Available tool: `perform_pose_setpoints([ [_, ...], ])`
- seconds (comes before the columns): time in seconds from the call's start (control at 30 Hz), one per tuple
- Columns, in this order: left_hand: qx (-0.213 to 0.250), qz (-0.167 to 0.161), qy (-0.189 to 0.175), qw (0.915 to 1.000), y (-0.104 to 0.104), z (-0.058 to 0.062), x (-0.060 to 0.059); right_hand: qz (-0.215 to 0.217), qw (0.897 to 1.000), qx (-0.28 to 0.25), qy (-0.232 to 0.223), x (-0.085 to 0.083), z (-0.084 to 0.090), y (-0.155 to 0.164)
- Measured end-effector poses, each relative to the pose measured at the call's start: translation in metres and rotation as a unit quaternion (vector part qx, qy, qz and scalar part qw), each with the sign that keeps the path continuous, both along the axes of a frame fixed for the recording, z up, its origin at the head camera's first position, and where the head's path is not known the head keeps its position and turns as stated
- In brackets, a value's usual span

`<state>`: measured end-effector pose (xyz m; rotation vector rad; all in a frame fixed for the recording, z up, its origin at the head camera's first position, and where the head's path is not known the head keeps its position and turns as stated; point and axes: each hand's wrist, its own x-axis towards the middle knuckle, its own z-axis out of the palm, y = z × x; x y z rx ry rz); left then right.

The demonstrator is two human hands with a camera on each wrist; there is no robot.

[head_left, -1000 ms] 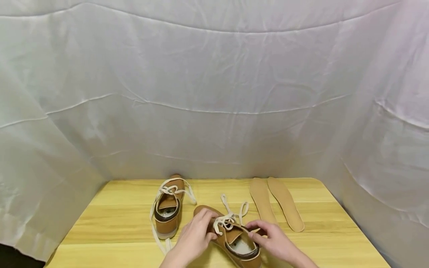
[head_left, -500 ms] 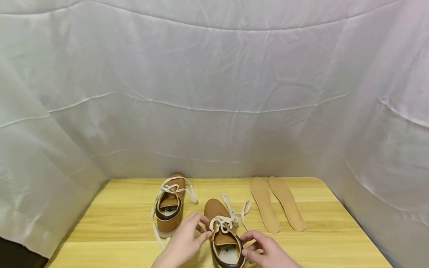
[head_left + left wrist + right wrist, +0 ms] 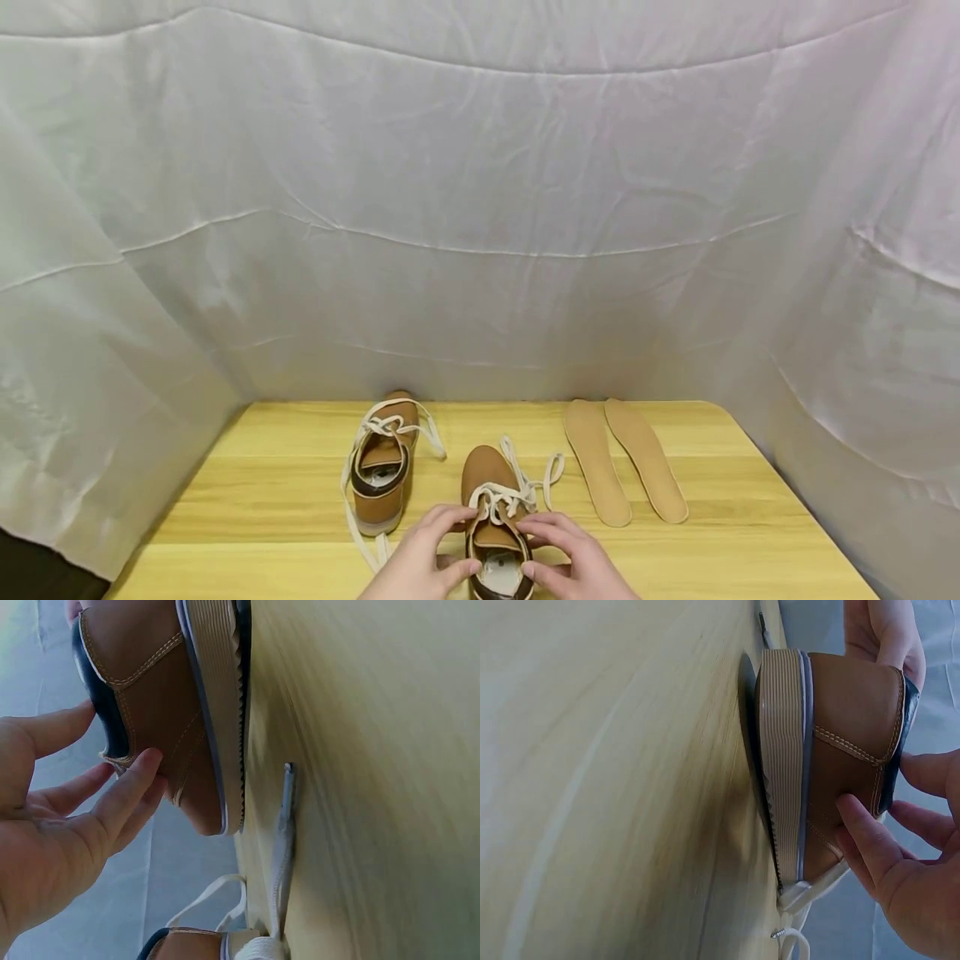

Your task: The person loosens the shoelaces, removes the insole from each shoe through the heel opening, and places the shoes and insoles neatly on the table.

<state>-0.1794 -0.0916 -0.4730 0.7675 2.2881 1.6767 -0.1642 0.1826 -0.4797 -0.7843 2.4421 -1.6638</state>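
Observation:
A brown lace-up shoe (image 3: 483, 471) with cream laces and a dark collar stands upright at the table's near middle, toe pointing away from me. My left hand (image 3: 426, 560) holds the left side of its opening, thumb at the collar and fingertips along the side. On the opposite side, my right hand (image 3: 576, 557) holds the collar the same way. Both wrist views show the shoe's brown side (image 3: 150, 682) and ribbed pale sole (image 3: 781, 750), with fingers against the leather. Inside the opening a pale lining (image 3: 501, 572) shows. The heel is cut off by the head view's lower edge.
A matching shoe (image 3: 378, 505) stands farther back on the left, one lace trailing toward me. Two tan insoles (image 3: 597, 462) lie side by side on the right of the wooden table (image 3: 742, 500). Grey cloth (image 3: 480, 208) hangs behind and at both sides.
The shoe has turned from pointing left to pointing straight away. My left hand moved from near its toe to the collar; my right hand shifted left with it.

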Motion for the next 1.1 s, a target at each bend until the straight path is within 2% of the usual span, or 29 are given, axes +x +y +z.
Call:
perform_pose_setpoints([
  [0.27,-0.027,0.031,0.035,0.9986,0.001,0.002,-0.009,-0.015,1.000,0.001,-0.020,-0.015,0.004,-0.014],
  [0.43,-0.045,0.067,0.059,0.9950,-0.001,0.004,-0.020,-0.042,0.998,0.031,0.029,-0.030,0.005,-0.026],
  [0.53,-0.076,0.095,0.086,0.9889,-0.003,0.004,-0.030,-0.063,0.995,0.058,0.052,-0.040,0.006,-0.034],
  [0.67,-0.091,0.122,0.104,0.9828,-0.003,0.004,-0.042,-0.079,0.991,0.080,0.069,-0.055,0.005,-0.044],
  [0.87,-0.095,0.151,0.118,0.9769,-0.003,0.005,-0.059,-0.092,0.988,0.091,0.083,-0.078,0.003,-0.055],
  [1.1,-0.104,0.180,0.113,0.9715,-0.002,0.005,-0.076,-0.099,0.989,0.074,0.078,-0.098,0.002,-0.064],
])
